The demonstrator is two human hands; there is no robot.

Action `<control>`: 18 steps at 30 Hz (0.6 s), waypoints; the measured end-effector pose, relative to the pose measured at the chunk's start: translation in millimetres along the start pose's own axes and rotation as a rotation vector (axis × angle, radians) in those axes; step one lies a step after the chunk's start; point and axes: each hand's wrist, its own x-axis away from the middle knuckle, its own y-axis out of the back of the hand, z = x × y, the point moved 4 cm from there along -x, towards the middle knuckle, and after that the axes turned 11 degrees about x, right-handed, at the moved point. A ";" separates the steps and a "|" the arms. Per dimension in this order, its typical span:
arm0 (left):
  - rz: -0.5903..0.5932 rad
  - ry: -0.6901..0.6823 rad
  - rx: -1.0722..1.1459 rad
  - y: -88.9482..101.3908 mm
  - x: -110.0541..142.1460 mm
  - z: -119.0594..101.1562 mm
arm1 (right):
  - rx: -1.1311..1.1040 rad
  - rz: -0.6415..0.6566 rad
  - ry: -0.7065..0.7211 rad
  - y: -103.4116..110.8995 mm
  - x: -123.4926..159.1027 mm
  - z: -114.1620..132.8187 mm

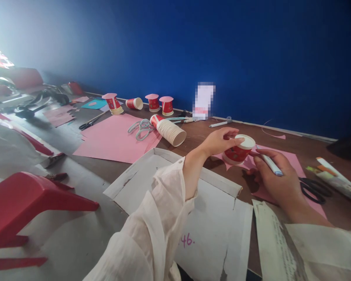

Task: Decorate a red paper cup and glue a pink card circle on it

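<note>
My left hand grips a red paper cup that stands upside down, its thumb over the pale base on top. A white marker pen is held between the fingers of my right hand, just right of the cup. Pink paper lies under the cup and under my right hand. Black-handled scissors rest on that paper beside my right wrist.
A stack of paper cups lies beside grey-handled scissors on a pink sheet. Cups topped with pink discs stand by the blue wall. A white box lid is in front of me; a red stool stands left.
</note>
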 end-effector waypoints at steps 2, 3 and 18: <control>-0.004 -0.004 0.002 0.0 -0.7 0.8 | 0.007 0.010 -0.015 -0.3 0.6 1.2; -0.004 -0.006 0.002 0.1 -0.9 0.9 | 0.006 0.014 -0.021 -0.5 0.9 1.7; -0.006 -0.026 0.041 1.0 3.5 -7.2 | -0.011 -0.019 -0.012 1.0 0.5 1.1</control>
